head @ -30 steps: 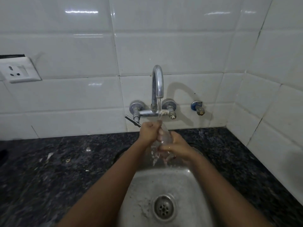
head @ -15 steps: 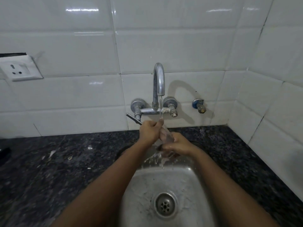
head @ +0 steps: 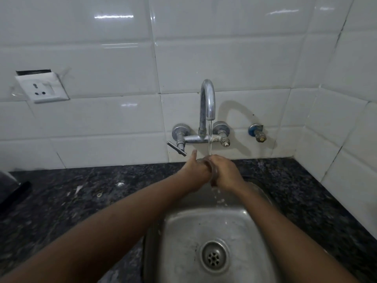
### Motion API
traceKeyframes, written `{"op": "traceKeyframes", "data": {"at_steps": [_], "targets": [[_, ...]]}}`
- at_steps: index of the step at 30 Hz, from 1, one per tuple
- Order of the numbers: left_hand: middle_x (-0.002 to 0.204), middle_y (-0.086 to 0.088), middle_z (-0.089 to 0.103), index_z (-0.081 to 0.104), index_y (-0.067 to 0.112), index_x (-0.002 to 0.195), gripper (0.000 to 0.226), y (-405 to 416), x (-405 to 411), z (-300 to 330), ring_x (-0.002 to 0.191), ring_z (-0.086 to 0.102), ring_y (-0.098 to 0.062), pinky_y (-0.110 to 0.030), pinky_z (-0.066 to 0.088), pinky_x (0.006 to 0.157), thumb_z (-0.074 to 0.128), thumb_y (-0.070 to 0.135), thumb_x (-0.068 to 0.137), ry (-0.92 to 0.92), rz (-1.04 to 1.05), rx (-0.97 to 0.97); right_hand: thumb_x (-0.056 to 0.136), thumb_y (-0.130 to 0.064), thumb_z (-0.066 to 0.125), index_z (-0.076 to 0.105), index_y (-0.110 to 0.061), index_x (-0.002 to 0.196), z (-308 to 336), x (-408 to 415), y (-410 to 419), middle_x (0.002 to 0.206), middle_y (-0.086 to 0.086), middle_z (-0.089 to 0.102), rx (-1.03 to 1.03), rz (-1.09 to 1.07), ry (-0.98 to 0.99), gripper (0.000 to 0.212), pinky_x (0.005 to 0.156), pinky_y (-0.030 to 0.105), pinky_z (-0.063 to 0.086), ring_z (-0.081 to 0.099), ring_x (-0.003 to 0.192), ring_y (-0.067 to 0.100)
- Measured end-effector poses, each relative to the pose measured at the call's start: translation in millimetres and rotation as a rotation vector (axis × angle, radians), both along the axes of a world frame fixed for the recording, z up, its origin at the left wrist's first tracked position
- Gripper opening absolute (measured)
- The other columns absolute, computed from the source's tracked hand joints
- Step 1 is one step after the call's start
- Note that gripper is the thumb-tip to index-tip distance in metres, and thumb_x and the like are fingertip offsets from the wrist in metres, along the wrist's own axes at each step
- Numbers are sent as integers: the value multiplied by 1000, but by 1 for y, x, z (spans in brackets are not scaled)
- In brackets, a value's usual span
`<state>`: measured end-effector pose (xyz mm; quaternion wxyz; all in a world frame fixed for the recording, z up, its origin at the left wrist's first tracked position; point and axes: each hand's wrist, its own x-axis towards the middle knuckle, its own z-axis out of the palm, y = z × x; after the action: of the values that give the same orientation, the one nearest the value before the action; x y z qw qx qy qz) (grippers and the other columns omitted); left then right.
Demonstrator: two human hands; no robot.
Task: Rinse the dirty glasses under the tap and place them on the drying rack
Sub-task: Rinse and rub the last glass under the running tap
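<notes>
Both hands have risen nearer the tap (head: pixel 207 103); left hand (head: pixel 196 170) and right hand (head: pixel 225 171) clasp the glass (head: pixel 210 167).

No readable txt, labels, brands or nos. anywhere.

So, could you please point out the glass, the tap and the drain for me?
glass (head: pixel 212 170), head view, on its clear wall between the two hands.
tap (head: pixel 207 99), head view, on the curved spout.
drain (head: pixel 214 256), head view, on the strainer's middle.
</notes>
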<state>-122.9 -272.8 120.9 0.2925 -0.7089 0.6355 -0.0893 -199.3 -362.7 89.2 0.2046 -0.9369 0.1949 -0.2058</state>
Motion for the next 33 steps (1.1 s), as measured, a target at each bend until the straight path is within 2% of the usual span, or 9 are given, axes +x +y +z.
{"op": "traceKeyframes", "data": {"at_steps": [3,8,12,14,16,20,22,29,33], "targets": [[157,-5,19,32,17,143,71,-14,-9,3,146,10,-29,-67,-1,111,67,23,82,306,283,19,63,-1,80,59,-12,118,-5,4,-4,116,9,63,61,16,-44,60,93,39,49,61,107,26],[132,-15,48,45,2,129,67,-8,1,6,122,46,-29,-42,42,104,71,-7,68,1170,337,-164,66,7,74,61,-3,110,-3,-6,-11,109,17,63,167,27,-134,47,86,44,52,60,100,31],[149,-4,36,39,17,138,60,-6,11,-15,141,25,-27,-63,12,113,61,5,84,-118,-123,-71,55,4,81,58,-10,117,-2,-7,-16,113,9,63,71,26,-101,68,85,38,53,60,101,25],[149,1,36,40,20,138,59,-7,13,-14,144,20,-24,-62,-5,111,61,7,84,-366,-243,-91,60,-1,81,58,-9,118,-3,-6,-18,113,9,62,61,18,-144,63,84,30,49,59,101,23],[149,-3,36,39,14,139,52,-11,11,-13,143,21,-26,-59,6,116,53,7,89,-48,-125,-134,60,-2,81,60,-9,113,-3,-4,-19,110,10,62,33,21,-166,57,81,28,47,59,99,24],[107,-15,60,48,-3,120,38,-8,-2,2,91,60,-24,-26,52,69,52,-8,83,1472,296,-240,72,-1,71,60,-11,112,-8,-3,-20,110,9,62,69,-27,-219,42,82,28,49,58,99,23],[112,-16,61,47,-4,123,31,-4,-2,0,101,61,-25,-29,54,83,47,9,95,1807,331,-382,67,-10,78,58,-13,117,-8,-8,-21,114,7,61,25,-77,-176,54,84,33,48,54,104,24],[107,-19,68,62,2,104,49,-12,-13,-12,103,63,-29,-51,47,97,30,39,100,1714,488,-923,67,-43,77,43,-23,126,-9,-16,-15,123,2,55,-171,-293,27,71,83,40,44,41,114,26],[89,-21,65,54,-10,113,35,-30,-11,-1,75,62,-25,-28,57,63,37,16,99,1855,763,-1067,63,-31,80,45,-19,122,-17,-17,-4,107,7,61,-549,-386,52,70,76,38,44,54,99,26]]}}
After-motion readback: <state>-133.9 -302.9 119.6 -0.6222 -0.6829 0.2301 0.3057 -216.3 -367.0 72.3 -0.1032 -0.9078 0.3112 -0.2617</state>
